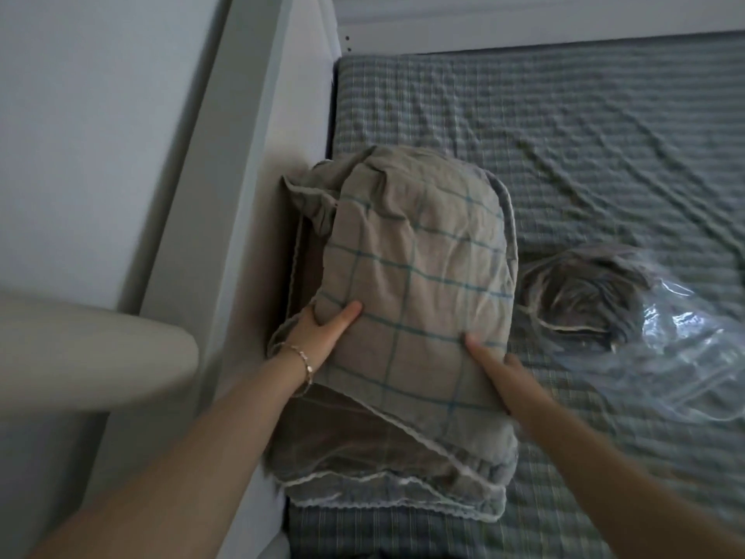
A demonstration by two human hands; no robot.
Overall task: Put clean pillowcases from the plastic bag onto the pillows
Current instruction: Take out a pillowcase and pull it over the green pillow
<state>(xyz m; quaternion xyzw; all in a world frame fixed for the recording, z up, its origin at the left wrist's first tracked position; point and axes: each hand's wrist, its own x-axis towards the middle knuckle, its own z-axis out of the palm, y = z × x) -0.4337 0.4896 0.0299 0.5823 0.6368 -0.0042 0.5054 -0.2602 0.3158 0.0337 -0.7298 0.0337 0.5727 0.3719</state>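
Two hands hold one pillow between them, and the coming move turns on that. Farthest left is a plain wall (80, 115), with a pale rounded object (80, 349) low down, too blurred for me to identify. Next comes the white bed panel (250, 195), running away from me along the bed's left edge.

My left hand (322, 332), a thin bracelet (304, 363) at its wrist, grips the pillow's left side, thumb on the top face and fingers curled under the edge. The pillow (415, 300), in a beige pillowcase (403, 219) with blue check lines, lies against the panel. Its long axis points away from me. I hold its near end, and the case is bunched and slack at the far-left corner. It partly rests on a second pillow (363, 457) with scalloped trim, nearer the bed's front edge. My right hand (496, 369) grips the pillow's right side, thumb on top, though its fingers are blurred.

Further right, apart from the pillow, the clear plastic bag (685, 357) lies on the striped sheet (524, 135) near the bed's right edge. Folded grey fabric (580, 292) sits at its left end, inside or just outside I cannot tell. My right hand is the nearer one to the bag. I judge the slack far corner needs the pillow worked deeper into the case.
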